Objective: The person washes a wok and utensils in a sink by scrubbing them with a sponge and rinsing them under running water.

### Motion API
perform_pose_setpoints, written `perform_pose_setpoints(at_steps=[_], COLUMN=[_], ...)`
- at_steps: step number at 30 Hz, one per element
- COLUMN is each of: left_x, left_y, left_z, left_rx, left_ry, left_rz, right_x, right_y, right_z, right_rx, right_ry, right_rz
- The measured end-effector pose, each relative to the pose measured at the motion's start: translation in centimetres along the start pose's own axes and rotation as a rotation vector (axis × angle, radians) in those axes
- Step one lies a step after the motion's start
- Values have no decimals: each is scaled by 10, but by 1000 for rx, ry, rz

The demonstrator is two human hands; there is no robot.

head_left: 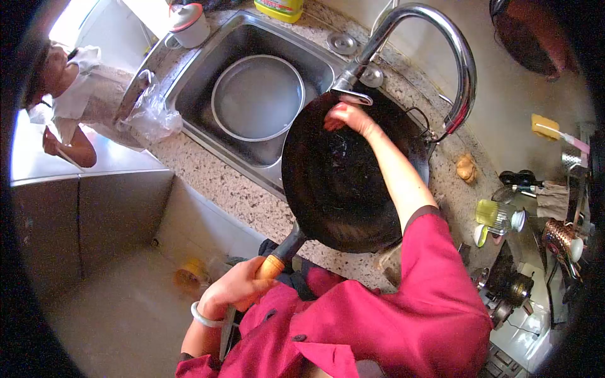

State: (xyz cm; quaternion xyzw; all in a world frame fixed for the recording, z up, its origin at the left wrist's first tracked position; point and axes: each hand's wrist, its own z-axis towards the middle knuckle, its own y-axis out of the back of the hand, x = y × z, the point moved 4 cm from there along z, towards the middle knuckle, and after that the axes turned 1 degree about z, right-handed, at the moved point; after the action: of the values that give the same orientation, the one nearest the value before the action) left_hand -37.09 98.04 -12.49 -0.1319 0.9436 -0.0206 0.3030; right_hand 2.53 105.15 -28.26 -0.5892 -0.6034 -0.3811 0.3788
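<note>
A large black wok (353, 208) lies over the right part of the steel sink, under the curved chrome faucet (463, 57). My left hand (242, 283), with a white bangle at the wrist, is wrapped round the wok's wooden handle (271, 267). Over the far side of the wok, just below the faucet's spout, is my right hand (345, 118). Its fingers are curled, and what they hold, if anything, is hidden. Some wet shine shows on the wok's dark inner surface.
A round metal basin (258, 97) sits in the left sink bowl (195, 82). Beside it are a plastic bag (153, 113) and a white enamel mug (188, 26). Another person (75, 94) is at the left. Jars and utensils crowd the right, near a glass jar (501, 215).
</note>
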Motion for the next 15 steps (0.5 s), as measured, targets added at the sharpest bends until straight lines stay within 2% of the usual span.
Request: perform_pose_setpoints(at_steps=[2, 3, 5, 8, 9, 11, 13, 15], left_x=[3, 8, 7, -8, -3, -4, -10, -5], left_y=[-3, -5, -7, -8, -9, -10, -10, -8], left_z=[1, 4, 3, -3, 1, -3, -5, -3], left_rx=[11, -5, -16, -11, -39, -46, -57, -72], left_ry=[33, 14, -4, 73, 4, 72, 35, 30], left_rz=[6, -37, -75, -118, -135, -156, -45, -18], right_x=[-6, 10, -2, -5, -9, -41, -50, -54], right_y=[33, 46, 82, 103, 108, 124, 106, 75], right_z=[-14, -27, -44, -90, -105, -137, -178, -220], right_rx=[-219, -208, -308, -460, -529, -673, -649, -706], right_ry=[25, 64, 32, -102, -156, -257, -452, -482], right_rz=[162, 132, 216, 89, 38, -9, -297, -332])
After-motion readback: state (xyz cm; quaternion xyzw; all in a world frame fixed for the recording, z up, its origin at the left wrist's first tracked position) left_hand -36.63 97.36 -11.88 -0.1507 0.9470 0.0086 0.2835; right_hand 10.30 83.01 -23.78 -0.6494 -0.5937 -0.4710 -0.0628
